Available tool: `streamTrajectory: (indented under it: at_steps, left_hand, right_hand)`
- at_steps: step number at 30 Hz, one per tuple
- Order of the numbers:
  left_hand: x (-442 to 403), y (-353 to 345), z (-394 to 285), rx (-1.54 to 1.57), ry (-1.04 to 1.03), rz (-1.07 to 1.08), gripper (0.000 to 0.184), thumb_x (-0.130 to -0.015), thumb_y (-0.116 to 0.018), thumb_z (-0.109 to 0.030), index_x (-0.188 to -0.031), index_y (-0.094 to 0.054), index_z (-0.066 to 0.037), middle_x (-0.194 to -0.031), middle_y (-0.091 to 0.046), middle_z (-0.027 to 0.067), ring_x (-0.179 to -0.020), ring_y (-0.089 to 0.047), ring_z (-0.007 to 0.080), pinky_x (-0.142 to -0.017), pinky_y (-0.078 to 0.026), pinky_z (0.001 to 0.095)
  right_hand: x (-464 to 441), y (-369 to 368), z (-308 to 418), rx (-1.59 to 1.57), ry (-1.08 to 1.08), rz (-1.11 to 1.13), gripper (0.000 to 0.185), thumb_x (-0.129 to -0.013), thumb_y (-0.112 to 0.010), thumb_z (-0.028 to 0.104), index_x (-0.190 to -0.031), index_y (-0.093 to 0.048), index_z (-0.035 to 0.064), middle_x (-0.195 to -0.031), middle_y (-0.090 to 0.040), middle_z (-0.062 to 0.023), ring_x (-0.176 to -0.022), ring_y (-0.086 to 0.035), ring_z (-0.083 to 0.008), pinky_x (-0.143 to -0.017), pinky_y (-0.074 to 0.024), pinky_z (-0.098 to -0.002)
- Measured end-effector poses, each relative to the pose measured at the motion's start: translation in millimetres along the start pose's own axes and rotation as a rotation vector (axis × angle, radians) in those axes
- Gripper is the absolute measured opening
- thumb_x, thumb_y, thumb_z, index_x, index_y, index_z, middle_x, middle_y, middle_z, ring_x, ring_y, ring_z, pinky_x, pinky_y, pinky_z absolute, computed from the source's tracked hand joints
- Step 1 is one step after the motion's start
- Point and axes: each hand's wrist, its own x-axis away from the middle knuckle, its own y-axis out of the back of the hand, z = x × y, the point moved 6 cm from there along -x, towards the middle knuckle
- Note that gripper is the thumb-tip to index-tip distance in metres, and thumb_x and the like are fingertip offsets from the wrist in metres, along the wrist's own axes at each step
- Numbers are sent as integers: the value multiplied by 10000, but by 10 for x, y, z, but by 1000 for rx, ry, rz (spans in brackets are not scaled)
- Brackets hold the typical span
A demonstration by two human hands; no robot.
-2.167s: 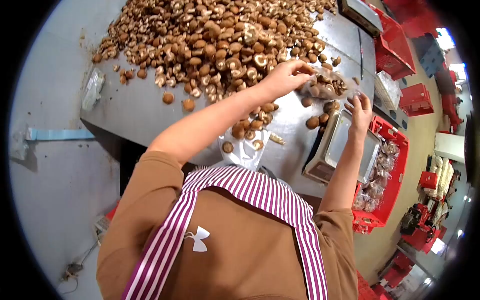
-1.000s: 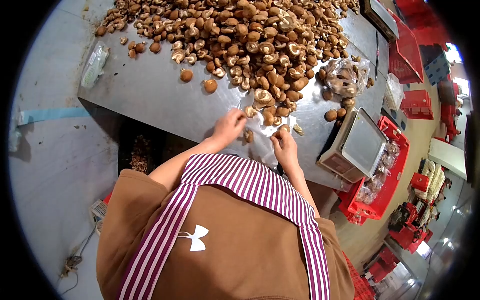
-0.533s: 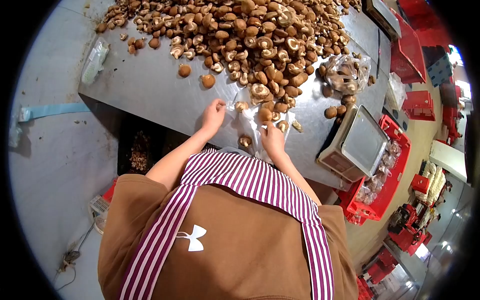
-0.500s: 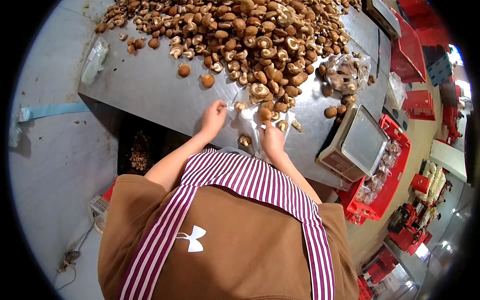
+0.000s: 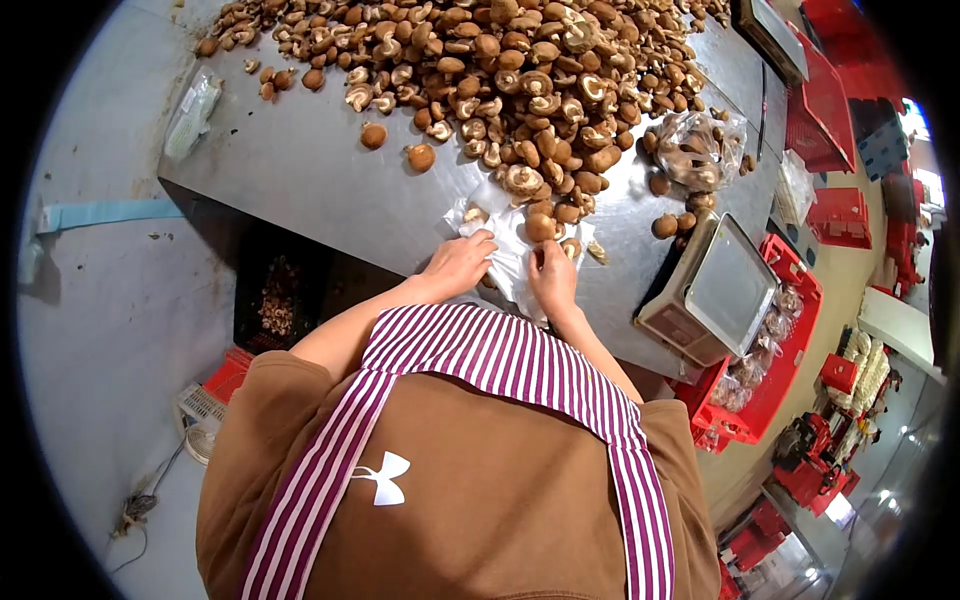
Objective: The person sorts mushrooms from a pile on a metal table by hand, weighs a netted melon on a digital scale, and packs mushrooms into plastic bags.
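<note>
A thin, crumpled white plastic bag [image 5: 512, 262] lies at the near edge of the metal table. My left hand [image 5: 458, 266] is at the bag's left side, its fingers closed on the film. On the other side, my right hand [image 5: 553, 280] pinches the bag just below a brown mushroom [image 5: 541, 227]. Another mushroom [image 5: 475, 214] shows at the bag's upper left. Beyond the bag rises a large heap of shiitake mushrooms [image 5: 520, 90]. Part of the bag's lower end is hidden by my hands and apron.
A weighing scale [image 5: 728, 275] stands at the table's right edge, beside a red crate [image 5: 790, 350] of bagged mushrooms. A clear bag of mushrooms [image 5: 697, 150] sits farther back. Some packed plastic [image 5: 193, 115] lies at the left table edge [image 5: 300, 180].
My left hand has moved down and right, closer to my right hand. The bag, stretched and transparent before, is now bunched up and whiter. A mushroom below it is now mostly covered.
</note>
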Motion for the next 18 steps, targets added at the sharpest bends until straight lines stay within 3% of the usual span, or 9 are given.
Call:
streamTrajectory:
  at_steps: [4, 6, 7, 8, 10, 14, 15, 17, 18]
  left_hand:
    - [-56, -87, 32, 30, 40, -42, 285, -862, -612, -89, -1143, -635, -47, -1318, -537, 124, -1019, -640, 330, -835, -531, 439]
    - [-133, -192, 49, -20, 51, -6, 300, -859, -610, -83, -1156, -632, -56, -1317, -529, 136, -1025, -635, 342, -837, -530, 442]
    - [-172, -241, 68, -70, 63, 29, 316, -855, -607, -77, -1169, -630, -64, -1315, -521, 147, -1032, -629, 354, -839, -530, 445]
    - [-207, -264, 86, -69, 65, 26, 316, -855, -607, -77, -1169, -630, -64, -1315, -521, 147, -1032, -629, 354, -839, -530, 445]
    - [-276, -288, 162, -31, 164, 92, 371, -843, -616, -78, -1214, -616, -78, -1272, -538, 171, -1027, -624, 384, -869, -520, 457]
    - [-464, -247, 271, 98, 145, 16, 289, -851, -600, -84, -1129, -637, -12, -1118, -579, 202, -1015, -625, 382, -858, -520, 477]
    - [-532, -209, 253, 134, 111, 8, 292, -862, -598, -106, -1139, -640, -23, -1113, -592, 209, -1013, -624, 380, -860, -519, 465]
    - [-471, 31, 54, 110, -243, -284, 318, -906, -588, -169, -1184, -632, -20, -1118, -633, 217, -983, -632, 375, -871, -518, 413]
    - [-525, 352, -57, 331, -88, -99, 331, -950, -562, -195, -1224, -625, -20, -1093, -680, 167, -925, -657, 303, -852, -525, 352]
  right_hand:
    - [-78, 168, 7, -94, -106, 51, 132, -854, -648, 126, -878, -603, 5, -781, -655, -185, -720, -657, -330, -653, -505, -425]
    - [-116, 135, -70, -417, -249, 188, 119, -862, -635, 109, -863, -589, -2, -708, -628, -122, -654, -625, -202, -598, -476, -349]
    - [-114, 257, 16, -545, -325, 268, 126, -883, -618, 110, -849, -575, -3, -698, -602, -45, -645, -567, -100, -565, -438, -284]
    - [-109, 257, -56, -624, -318, 246, 114, -908, -607, 110, -854, -571, 17, -713, -571, 3, -639, -539, -76, -553, -427, -257]
    - [-169, 724, 187, -875, -404, 212, 71, -913, -594, 75, -867, -562, 32, -724, -548, 11, -621, -515, -76, -559, -427, -243]
    - [-249, 1503, 476, -970, -208, 179, 48, -917, -613, 53, -890, -573, 44, -776, -557, 13, -677, -528, -66, -612, -441, -222]
    - [-248, 1518, 485, -944, -189, 233, 52, -915, -622, 59, -897, -577, 38, -784, -562, 13, -696, -536, -68, -631, -446, -224]
    - [-255, 1466, 459, -851, -153, 330, 75, -910, -636, 74, -909, -582, 22, -797, -577, 7, -725, -549, -76, -657, -450, -233]
    - [-265, 1373, 418, -786, -135, 371, 91, -908, -641, 82, -912, -584, 11, -801, -586, 2, -736, -555, -81, -664, -450, -240]
